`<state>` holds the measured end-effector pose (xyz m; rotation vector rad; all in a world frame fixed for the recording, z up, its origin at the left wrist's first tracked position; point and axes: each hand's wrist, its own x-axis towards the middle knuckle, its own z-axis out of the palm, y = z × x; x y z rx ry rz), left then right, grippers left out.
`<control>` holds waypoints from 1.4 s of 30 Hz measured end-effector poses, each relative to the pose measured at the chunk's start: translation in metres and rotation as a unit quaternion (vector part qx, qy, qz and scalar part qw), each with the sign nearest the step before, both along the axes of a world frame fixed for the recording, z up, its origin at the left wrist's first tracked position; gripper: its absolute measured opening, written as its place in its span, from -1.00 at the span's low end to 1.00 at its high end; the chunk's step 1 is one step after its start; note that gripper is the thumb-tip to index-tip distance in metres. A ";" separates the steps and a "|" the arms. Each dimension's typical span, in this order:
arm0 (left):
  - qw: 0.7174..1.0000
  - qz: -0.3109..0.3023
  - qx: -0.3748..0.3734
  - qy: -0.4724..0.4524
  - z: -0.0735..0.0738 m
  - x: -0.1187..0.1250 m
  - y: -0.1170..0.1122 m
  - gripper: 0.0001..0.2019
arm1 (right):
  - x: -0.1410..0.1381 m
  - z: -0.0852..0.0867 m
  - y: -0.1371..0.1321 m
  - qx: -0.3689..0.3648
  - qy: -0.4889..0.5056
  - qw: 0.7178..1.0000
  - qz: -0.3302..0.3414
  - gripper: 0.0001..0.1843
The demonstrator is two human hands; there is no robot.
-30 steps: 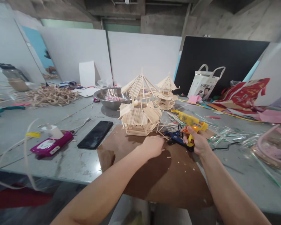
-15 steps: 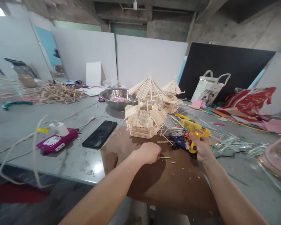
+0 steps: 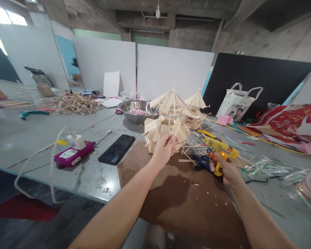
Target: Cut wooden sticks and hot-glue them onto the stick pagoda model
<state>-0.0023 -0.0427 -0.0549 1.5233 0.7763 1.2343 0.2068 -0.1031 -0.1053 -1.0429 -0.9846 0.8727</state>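
A pavilion model built of small wooden sticks (image 3: pixel 168 119) stands at the far edge of a brown cardboard sheet (image 3: pixel 186 197). My left hand (image 3: pixel 163 149) is raised in front of the model's lower roof, fingers pinched together on a short wooden stick held against it. My right hand (image 3: pixel 226 169) is closed around the handle of a yellow glue gun (image 3: pixel 219 148), whose nozzle points left toward the model. A second, smaller stick pavilion (image 3: pixel 195 110) stands just behind the first. Loose sticks (image 3: pixel 190 152) lie between the model and the glue gun.
A black phone (image 3: pixel 116 148) and a pink wipes pack (image 3: pixel 73 155) lie left of the cardboard. A steel bowl (image 3: pixel 136 111) sits behind the model, a heap of sticks (image 3: pixel 75 103) far left. A white tote bag (image 3: pixel 237 103) and red paper (image 3: pixel 282 119) are at right.
My left hand picked a short stick off the cardboard and lifted it up to the model's lower roof. The right hand kept the glue gun in place. The camera tilted up slightly.
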 end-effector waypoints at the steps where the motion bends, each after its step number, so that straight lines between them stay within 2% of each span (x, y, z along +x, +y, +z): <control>1: 0.999 0.004 -0.011 -0.045 0.006 -0.003 0.001 -0.82 | 0.000 0.000 0.000 0.001 -0.001 1.000 -0.002 -0.77; 3: 0.995 0.004 -0.008 -0.098 0.019 -0.008 0.004 -0.83 | -0.001 0.000 0.000 -0.003 0.002 1.000 -0.001 -0.76; 7: 0.995 -0.009 -0.028 -0.097 0.038 -0.013 0.011 -0.83 | -0.001 -0.001 0.000 -0.010 0.010 1.000 0.005 -0.73; 11: 0.993 -0.020 -0.080 -0.083 0.050 -0.014 0.018 -0.91 | -0.001 -0.001 0.000 -0.009 0.017 1.000 -0.002 -0.73; 15: 0.988 -0.022 -0.120 -0.097 0.058 -0.016 0.023 -0.89 | -0.001 -0.002 -0.001 -0.003 0.018 1.000 0.006 -0.74; 20: 0.986 -0.022 -0.131 -0.098 0.062 -0.017 0.029 -0.88 | 0.000 -0.003 -0.001 -0.005 0.008 1.000 0.014 -0.74; 33: 0.980 -0.066 -0.147 -0.114 0.066 -0.015 0.035 -0.90 | -0.002 0.000 -0.002 -0.001 -0.001 1.000 0.016 -0.74; 42: 0.967 -0.129 -0.178 -0.128 0.066 -0.021 0.038 -0.88 | -0.002 -0.001 -0.002 0.004 -0.006 1.000 0.022 -0.75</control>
